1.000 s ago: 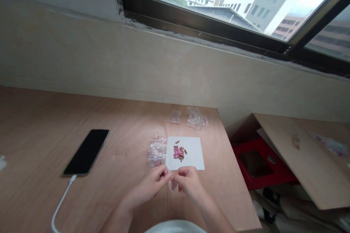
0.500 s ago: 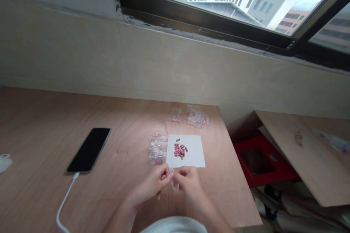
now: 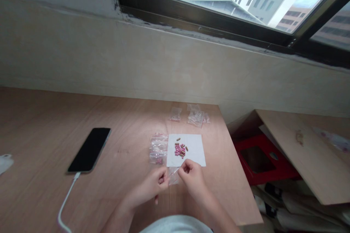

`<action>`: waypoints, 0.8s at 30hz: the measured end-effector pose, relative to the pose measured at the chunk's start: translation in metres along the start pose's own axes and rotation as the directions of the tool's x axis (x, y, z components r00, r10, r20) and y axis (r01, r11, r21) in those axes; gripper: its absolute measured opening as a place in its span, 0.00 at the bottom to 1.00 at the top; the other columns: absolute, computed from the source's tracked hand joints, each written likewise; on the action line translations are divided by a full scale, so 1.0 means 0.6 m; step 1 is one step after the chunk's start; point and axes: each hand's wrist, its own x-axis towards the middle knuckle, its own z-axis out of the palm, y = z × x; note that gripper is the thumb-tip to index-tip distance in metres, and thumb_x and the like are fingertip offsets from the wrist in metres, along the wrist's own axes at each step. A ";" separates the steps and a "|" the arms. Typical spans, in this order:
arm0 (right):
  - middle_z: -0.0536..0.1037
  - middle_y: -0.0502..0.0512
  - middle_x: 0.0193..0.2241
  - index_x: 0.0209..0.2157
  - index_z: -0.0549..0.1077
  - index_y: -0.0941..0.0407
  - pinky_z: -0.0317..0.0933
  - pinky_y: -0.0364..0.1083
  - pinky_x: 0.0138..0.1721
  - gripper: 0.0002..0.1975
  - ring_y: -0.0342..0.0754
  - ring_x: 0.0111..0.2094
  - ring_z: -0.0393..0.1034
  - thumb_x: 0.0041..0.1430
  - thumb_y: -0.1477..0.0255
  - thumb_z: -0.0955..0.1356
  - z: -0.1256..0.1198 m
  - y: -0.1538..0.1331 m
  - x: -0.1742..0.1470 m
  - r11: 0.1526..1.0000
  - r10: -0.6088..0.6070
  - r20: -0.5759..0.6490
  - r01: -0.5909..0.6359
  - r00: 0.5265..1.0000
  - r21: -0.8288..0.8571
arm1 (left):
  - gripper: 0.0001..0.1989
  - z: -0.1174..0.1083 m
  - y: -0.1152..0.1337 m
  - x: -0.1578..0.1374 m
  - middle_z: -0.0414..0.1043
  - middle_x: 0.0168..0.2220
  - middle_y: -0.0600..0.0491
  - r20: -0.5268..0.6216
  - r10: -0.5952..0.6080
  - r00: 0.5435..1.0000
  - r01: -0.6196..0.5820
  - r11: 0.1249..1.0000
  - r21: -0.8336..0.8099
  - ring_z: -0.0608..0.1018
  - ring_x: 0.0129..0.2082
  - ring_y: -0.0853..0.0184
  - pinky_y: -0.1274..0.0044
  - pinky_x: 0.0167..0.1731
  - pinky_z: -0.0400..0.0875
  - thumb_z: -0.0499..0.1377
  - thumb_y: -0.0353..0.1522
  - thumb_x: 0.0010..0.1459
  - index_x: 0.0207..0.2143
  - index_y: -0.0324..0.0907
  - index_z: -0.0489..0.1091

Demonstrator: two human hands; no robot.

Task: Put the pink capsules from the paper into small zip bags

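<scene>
My left hand [image 3: 157, 182] is closed, its fingertips pinching the left edge of a small clear zip bag [image 3: 174, 176]. At the bag's upper right corner, the thumb and fingers of my right hand [image 3: 191, 174] are pressed together on it. Just beyond them lies a white paper sheet [image 3: 194, 149] bearing a pile of round pink pills [image 3: 179, 149] and several brown capsules [image 3: 186, 148]. Left of the paper, overlapping clear zip bags [image 3: 158, 147] lie in a column, the nearest with pink pills in it.
More clear bags [image 3: 195, 118] lie near the table's back edge, with a smaller bag pile [image 3: 175, 114] beside them. A black phone [image 3: 89, 150] with a white cable [image 3: 65, 198] is at left. Past the table's right edge are a red box [image 3: 265, 160] and a wooden board [image 3: 306, 153].
My hands have moved slightly apart, the right one up and to the right. More of the small bag now shows stretched between them.
</scene>
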 end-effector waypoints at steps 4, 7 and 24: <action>0.61 0.46 0.17 0.18 0.59 0.57 0.49 0.39 0.22 0.04 0.40 0.20 0.56 0.42 0.77 0.60 0.011 -0.004 -0.014 0.996 -0.073 0.116 0.078 0.991 -0.038 | 0.10 -0.004 0.002 -0.003 0.50 0.21 0.61 -0.024 -0.028 0.999 0.029 0.998 0.056 0.58 0.17 0.77 0.86 0.08 0.59 0.49 0.37 0.51 0.23 0.41 0.53; 0.62 0.47 0.18 0.20 0.59 0.57 0.50 0.39 0.22 0.04 0.39 0.21 0.56 0.44 0.76 0.60 0.027 -0.011 -0.032 0.991 -0.128 0.179 0.133 0.976 -0.016 | 0.08 -0.002 0.009 0.001 0.57 0.28 0.58 -0.085 -0.026 0.996 0.030 0.998 0.051 0.64 0.21 0.74 0.87 0.08 0.60 0.50 0.36 0.51 0.33 0.42 0.57; 0.67 0.49 0.20 0.27 0.62 0.57 0.49 0.40 0.22 0.04 0.42 0.21 0.60 0.45 0.76 0.62 0.028 0.026 -0.020 0.974 0.028 0.161 0.010 0.986 -0.227 | 0.25 0.021 -0.006 0.028 0.65 0.42 0.52 -0.082 0.412 0.907 -0.366 0.872 0.326 0.67 0.45 0.66 0.71 0.48 0.61 0.45 0.18 0.42 0.42 0.43 0.63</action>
